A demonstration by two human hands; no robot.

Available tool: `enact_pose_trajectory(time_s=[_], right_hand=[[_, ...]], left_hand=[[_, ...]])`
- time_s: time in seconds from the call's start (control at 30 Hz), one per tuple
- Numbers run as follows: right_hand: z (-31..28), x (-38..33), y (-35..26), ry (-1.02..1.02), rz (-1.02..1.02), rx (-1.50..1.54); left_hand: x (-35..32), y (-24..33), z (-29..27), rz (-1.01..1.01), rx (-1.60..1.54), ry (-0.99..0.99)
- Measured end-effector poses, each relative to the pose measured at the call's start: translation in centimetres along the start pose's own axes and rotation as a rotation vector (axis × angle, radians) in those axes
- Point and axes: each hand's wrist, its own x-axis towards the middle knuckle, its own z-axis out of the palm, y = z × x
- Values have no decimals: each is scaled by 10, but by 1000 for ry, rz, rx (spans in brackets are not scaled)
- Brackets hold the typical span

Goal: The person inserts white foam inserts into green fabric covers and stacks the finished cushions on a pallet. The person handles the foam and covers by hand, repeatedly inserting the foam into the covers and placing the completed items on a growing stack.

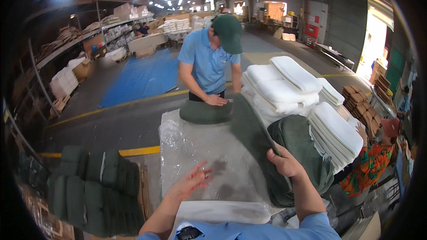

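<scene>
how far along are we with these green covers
Done: a batch of filled green cushions sits stacked at lower left. In hand: the right hand grips a green cover; the left hand hovers open. Left: tall piles of white foam pads.

Head-worn fisheye looks down, close over the plastic-covered table (187, 151), facing a co-worker (209, 62).

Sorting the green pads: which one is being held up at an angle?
The green pad gripped by the right hand; the other lies flat under a co-worker's hands.
</scene>
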Motion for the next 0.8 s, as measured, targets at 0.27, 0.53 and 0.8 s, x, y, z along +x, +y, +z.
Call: enact_pose_trajectory(time_s=[0.27, 0.53, 0.8], right_hand=[[49, 21, 15, -178, -77, 429], [77, 45, 72, 118, 200, 639], [62, 36, 102, 264, 63, 545]], left_hand=[[-26, 41, 2, 506, -135, 256], [-34, 19, -3, 487, 149, 594], [-34, 18, -3, 430, -177, 201]])
